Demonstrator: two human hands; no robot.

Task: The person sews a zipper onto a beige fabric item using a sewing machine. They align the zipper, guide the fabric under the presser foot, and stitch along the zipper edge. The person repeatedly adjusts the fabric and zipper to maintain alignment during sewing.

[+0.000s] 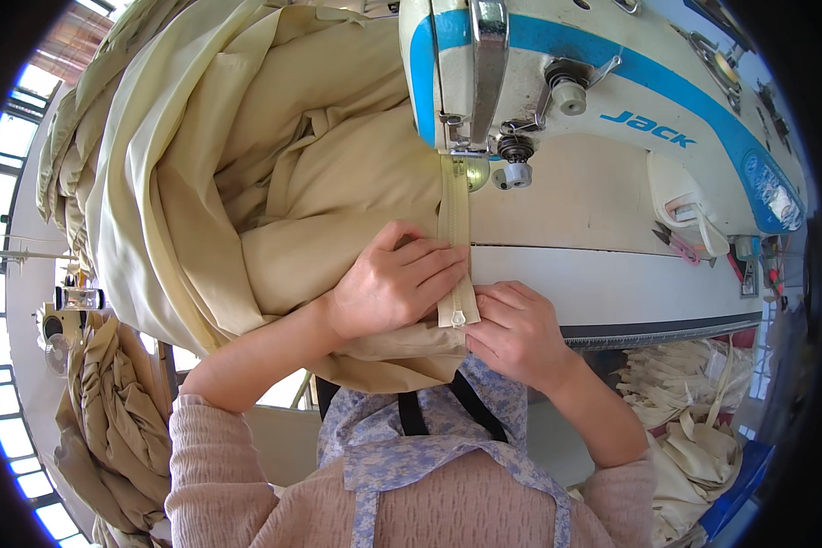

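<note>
A large bundle of khaki fabric [338, 155] fills the left of the machine bed. A pale zipper [453, 210] runs down its right edge from under the presser foot [468, 152] of a white-and-blue sewing machine [539, 36], its pull at the lower end. My left hand [400, 279] lies across the zipper's middle, fingers bent and closed on it and the fabric under it. My right hand [516, 331] grips the fabric edge beside the zipper's lower end with bent fingers; its fingertips are partly hidden.
Pink-handled scissors [680, 247] lie at the right beside a white machine part. A ruler strip [658, 338] runs along the table's front edge. More khaki fabric [110, 411] hangs at the lower left; cream fabric pieces [694, 457] are heaped at the lower right.
</note>
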